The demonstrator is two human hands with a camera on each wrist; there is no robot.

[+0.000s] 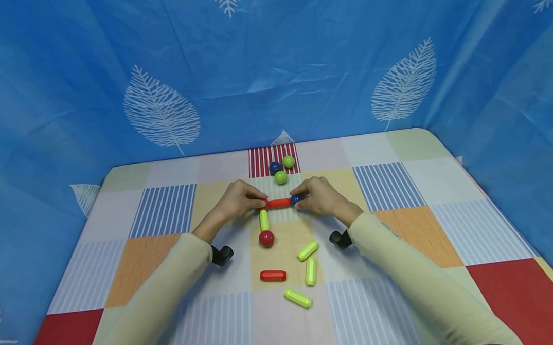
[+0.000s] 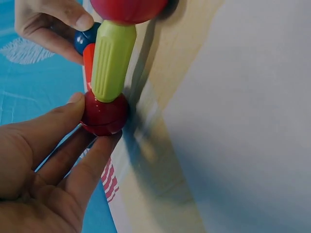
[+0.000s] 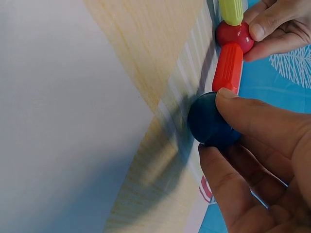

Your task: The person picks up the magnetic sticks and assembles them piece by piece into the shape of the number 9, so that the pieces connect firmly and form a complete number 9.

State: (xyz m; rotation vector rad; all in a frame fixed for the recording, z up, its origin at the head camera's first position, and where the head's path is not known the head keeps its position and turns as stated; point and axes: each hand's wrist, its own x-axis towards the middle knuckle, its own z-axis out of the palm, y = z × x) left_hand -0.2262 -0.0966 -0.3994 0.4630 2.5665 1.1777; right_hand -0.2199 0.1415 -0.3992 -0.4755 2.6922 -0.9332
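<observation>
My left hand (image 1: pixel 238 199) pinches a red ball (image 2: pixel 105 115) between thumb and fingers. A yellow-green stick (image 1: pixel 264 220) runs from that ball toward me and meets a second red ball (image 1: pixel 266 239). On the right, my right hand (image 1: pixel 323 196) holds a dark blue ball (image 3: pixel 212 121) by thumb and fingertips. Between the two held balls lies a red stick (image 1: pixel 279 203), touching both, so the pieces form an L. In the left wrist view the right hand (image 2: pixel 53 24) shows behind the pieces.
Beyond the hands sit a blue ball (image 1: pixel 275 168) and two green balls, one (image 1: pixel 288 161) behind the other (image 1: pixel 281 177). Nearer me lie a loose red stick (image 1: pixel 273 275) and yellow-green sticks (image 1: pixel 310 272) on the patchwork cloth (image 1: pixel 218 319). A blue curtain (image 1: pixel 272 64) hangs behind the table.
</observation>
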